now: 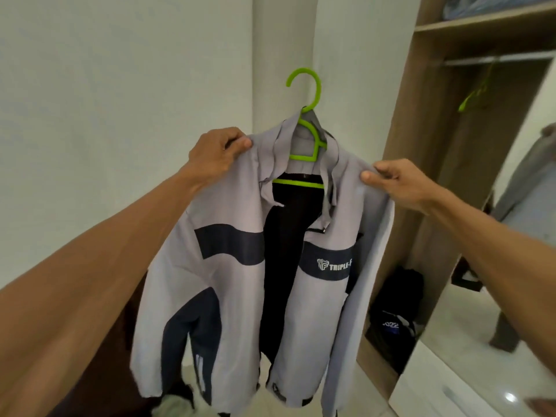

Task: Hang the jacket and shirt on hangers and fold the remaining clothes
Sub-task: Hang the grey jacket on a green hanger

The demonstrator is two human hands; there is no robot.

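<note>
Two bare hands hold one garment up in front of a plain white wall (120, 85). The left hand (216, 152) has its fingers curled over and its thumb pressed against them, pinching the cloth at one shoulder of a light grey jacket with navy panels (240, 296). The right hand (400, 183) pinches the other shoulder the same way, thumb on the front of the cloth and fingers folded behind it.

The jacket is off the floor and hangs open down the front, showing a black lining. Its thin, smooth cloth falls in soft creases, and the collar is rumpled. A navy band crosses each chest panel; the one nearer the right hand carries white lettering (334, 264) that reads "TRIPLE-" before the fold cuts it off.

A bright green plastic hanger (302, 158) sits inside the neck of the jacket, with its rounded hook rising free above the collar and its straight lower bar showing across the opening.

To the right stands an open wooden wardrobe (421, 145) with a metal rail (493, 59). A second green hanger (475, 94) hangs from the rail, and a dark bag (397, 311) lies on the wardrobe's floor.
</note>
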